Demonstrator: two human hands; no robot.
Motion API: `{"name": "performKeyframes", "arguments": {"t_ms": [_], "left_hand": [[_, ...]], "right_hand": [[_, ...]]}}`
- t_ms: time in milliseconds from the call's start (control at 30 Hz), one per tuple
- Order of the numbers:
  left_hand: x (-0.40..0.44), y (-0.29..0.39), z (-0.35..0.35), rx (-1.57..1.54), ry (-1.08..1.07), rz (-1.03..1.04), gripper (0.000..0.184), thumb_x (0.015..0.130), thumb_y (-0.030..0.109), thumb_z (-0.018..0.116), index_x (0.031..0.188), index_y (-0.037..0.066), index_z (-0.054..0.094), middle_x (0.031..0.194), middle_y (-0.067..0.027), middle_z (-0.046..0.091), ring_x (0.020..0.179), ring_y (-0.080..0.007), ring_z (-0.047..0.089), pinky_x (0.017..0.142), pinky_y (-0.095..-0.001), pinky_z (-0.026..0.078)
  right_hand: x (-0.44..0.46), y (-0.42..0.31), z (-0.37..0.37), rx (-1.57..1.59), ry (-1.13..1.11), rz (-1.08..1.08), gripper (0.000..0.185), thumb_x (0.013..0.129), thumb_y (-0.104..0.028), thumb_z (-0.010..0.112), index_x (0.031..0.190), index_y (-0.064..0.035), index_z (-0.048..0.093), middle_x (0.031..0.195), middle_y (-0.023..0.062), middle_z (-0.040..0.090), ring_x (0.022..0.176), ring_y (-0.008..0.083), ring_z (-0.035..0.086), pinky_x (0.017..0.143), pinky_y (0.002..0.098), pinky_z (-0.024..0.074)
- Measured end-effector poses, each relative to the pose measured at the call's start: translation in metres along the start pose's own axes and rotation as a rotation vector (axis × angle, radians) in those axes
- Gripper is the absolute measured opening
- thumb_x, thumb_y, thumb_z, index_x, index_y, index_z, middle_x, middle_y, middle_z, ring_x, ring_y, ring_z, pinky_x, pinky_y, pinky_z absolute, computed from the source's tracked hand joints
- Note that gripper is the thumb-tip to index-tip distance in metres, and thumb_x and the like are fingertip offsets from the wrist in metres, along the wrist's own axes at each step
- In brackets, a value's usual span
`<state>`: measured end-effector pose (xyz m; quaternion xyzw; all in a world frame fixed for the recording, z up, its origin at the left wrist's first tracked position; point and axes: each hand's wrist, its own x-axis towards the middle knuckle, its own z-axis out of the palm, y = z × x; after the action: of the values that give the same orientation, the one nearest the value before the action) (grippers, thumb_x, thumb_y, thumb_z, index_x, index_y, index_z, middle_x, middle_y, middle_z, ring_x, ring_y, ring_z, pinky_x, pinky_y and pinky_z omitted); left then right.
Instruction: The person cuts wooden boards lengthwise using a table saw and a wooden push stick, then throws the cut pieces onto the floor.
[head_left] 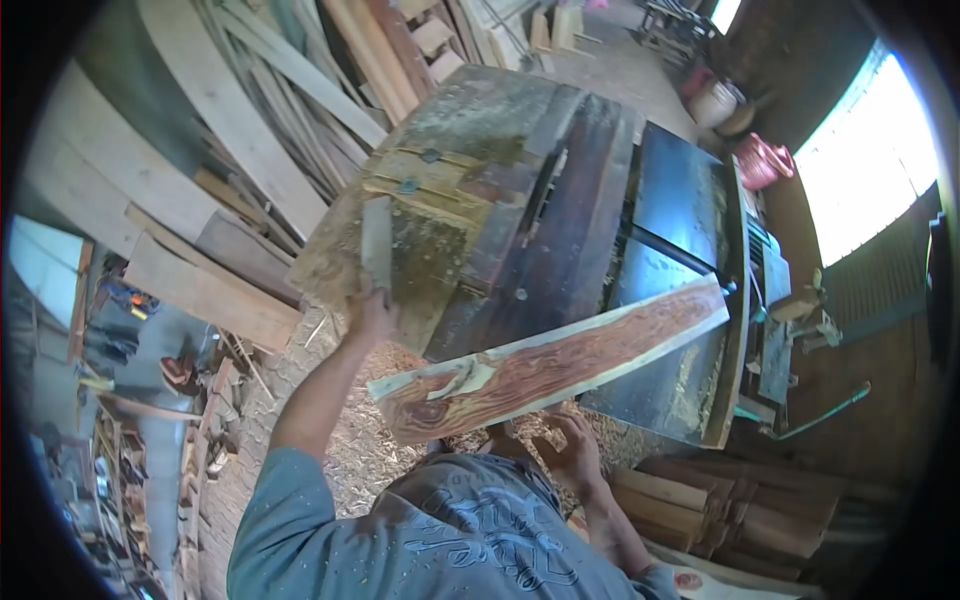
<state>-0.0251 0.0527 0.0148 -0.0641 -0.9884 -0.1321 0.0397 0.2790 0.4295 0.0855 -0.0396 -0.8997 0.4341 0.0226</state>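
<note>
- Just below the reddish plank (560,365), the right hand (575,450) is held partly open, fingers spread; contact with the plank cannot be told.
- Over wood shavings (350,440), the plank's left end is overhung; its right end is set above the dark metal top (655,385).
- On the worktable (480,110), the near end of a pale strip (377,240) is held by the left hand (372,318), fingers nearly closed.
- Step, as judged: wood being handled; for any shift of the plank, steady support is called for.
- Right end close to the wooden rail (740,350); more room leftward.
- Farther off, red basket (765,160) seen beyond the rail.
</note>
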Motion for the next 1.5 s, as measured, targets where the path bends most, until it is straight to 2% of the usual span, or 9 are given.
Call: {"name": "performKeyframes", "arguments": {"t_ms": [167, 233, 367, 433, 600, 900, 1133, 1400, 1500], "left_hand": [[0.008, -0.081, 0.033, -0.134, 0.183, -0.037, 0.030, 0.093, 0.032, 0.072, 0.097, 0.003, 0.069, 0.097, -0.0243, 0.071, 0.087, -0.0429, 0.070, 0.080, -0.0558, 0.054], [-0.018, -0.056, -0.007, 0.301, 0.576, 0.306, 0.035, 0.095, 0.037, 0.074, 0.107, 0.004, 0.072, 0.100, -0.0224, 0.074, 0.088, -0.0430, 0.072, 0.080, -0.0563, 0.054], [-0.067, -0.011, -0.015, -0.412, -0.654, 0.091, 0.030, 0.094, 0.034, 0.078, 0.098, 0.004, 0.075, 0.097, -0.0089, 0.077, 0.090, -0.0239, 0.071, 0.078, -0.0456, 0.054], [-0.063, 0.002, -0.013, -0.665, -1.252, -0.117, 0.048, 0.093, 0.037, 0.080, 0.126, 0.003, 0.075, 0.110, -0.0090, 0.078, 0.107, -0.0261, 0.071, 0.099, -0.0432, 0.053], [-0.076, 0.063, -0.032, -0.885, -1.553, -0.174, 0.089, 0.081, 0.016, 0.090, 0.159, 0.003, 0.049, 0.145, -0.0078, 0.064, 0.132, -0.0196, 0.059, 0.116, -0.0368, 0.045], [-0.080, 0.144, -0.149, -0.223, -0.949, 0.256, 0.087, 0.068, 0.046, 0.097, 0.135, 0.001, 0.065, 0.125, -0.0244, 0.074, 0.111, -0.0345, 0.074, 0.095, -0.0466, 0.058], [-0.028, 0.126, -0.127, 0.163, -0.534, 0.505, 0.059, 0.073, 0.030, 0.094, 0.113, 0.004, 0.059, 0.115, -0.0165, 0.065, 0.111, -0.0392, 0.066, 0.092, -0.0498, 0.055], [-0.024, 0.099, -0.102, 0.020, -0.365, 0.598, 0.063, 0.067, 0.026, 0.097, 0.115, 0.002, 0.064, 0.129, -0.0199, 0.063, 0.116, -0.0417, 0.065, 0.099, -0.0476, 0.055], [-0.026, 0.097, -0.103, -0.010, -0.322, 0.625, 0.061, 0.067, 0.027, 0.097, 0.112, 0.004, 0.064, 0.128, -0.0182, 0.063, 0.115, -0.0411, 0.065, 0.096, -0.0483, 0.055]], "right_hand": [[0.029, 0.026, -0.024, -0.110, 0.088, 0.042, 0.040, 0.088, -0.024, 0.085, 0.121, -0.0050, 0.073, 0.120, 0.0167, 0.074, 0.120, 0.0387, 0.066, 0.104, 0.0475, 0.0528], [0.037, 0.032, -0.031, -0.076, 0.099, 0.046, 0.040, 0.090, -0.025, 0.083, 0.122, -0.0047, 0.073, 0.118, 0.0163, 0.074, 0.116, 0.0381, 0.068, 0.100, 0.0466, 0.0549], [0.043, 0.040, -0.025, 0.048, 0.090, 0.162, 0.042, 0.089, -0.027, 0.084, 0.123, -0.0047, 0.073, 0.115, 0.0149, 0.072, 0.106, 0.0319, 0.072, 0.092, 0.0436, 0.0582], [0.049, 0.037, -0.026, 0.016, 0.094, 0.215, 0.038, 0.090, -0.030, 0.083, 0.117, -0.0057, 0.072, 0.112, 0.0136, 0.070, 0.102, 0.0319, 0.072, 0.089, 0.0437, 0.0581], [0.042, 0.047, -0.027, 0.063, 0.176, 0.245, 0.039, 0.089, -0.031, 0.084, 0.116, -0.0055, 0.071, 0.110, 0.0140, 0.070, 0.100, 0.0332, 0.071, 0.087, 0.0449, 0.0576], [0.003, 0.047, -0.033, 0.132, 0.284, 0.189, 0.042, 0.090, -0.023, 0.081, 0.128, -0.0058, 0.071, 0.124, 0.0207, 0.072, 0.117, 0.0371, 0.070, 0.103, 0.0451, 0.0559], [0.020, 0.079, -0.051, 0.001, 0.417, -0.103, 0.034, 0.086, -0.016, 0.085, 0.118, -0.0072, 0.076, 0.122, 0.0163, 0.074, 0.118, 0.0346, 0.069, 0.103, 0.0440, 0.0576], [0.143, 0.114, -0.206, -0.873, -0.037, 0.114, 0.118, 0.080, -0.038, 0.091, 0.173, -0.0184, 0.021, 0.178, 0.0147, 0.022, 0.166, 0.0381, 0.013, 0.134, 0.0594, 0.0129], [0.185, 0.146, -0.225, -0.959, -0.114, -0.012, 0.109, 0.070, -0.029, 0.094, 0.163, -0.0130, 0.039, 0.157, 0.0158, 0.051, 0.150, 0.0388, 0.041, 0.128, 0.0562, 0.0286]]}}
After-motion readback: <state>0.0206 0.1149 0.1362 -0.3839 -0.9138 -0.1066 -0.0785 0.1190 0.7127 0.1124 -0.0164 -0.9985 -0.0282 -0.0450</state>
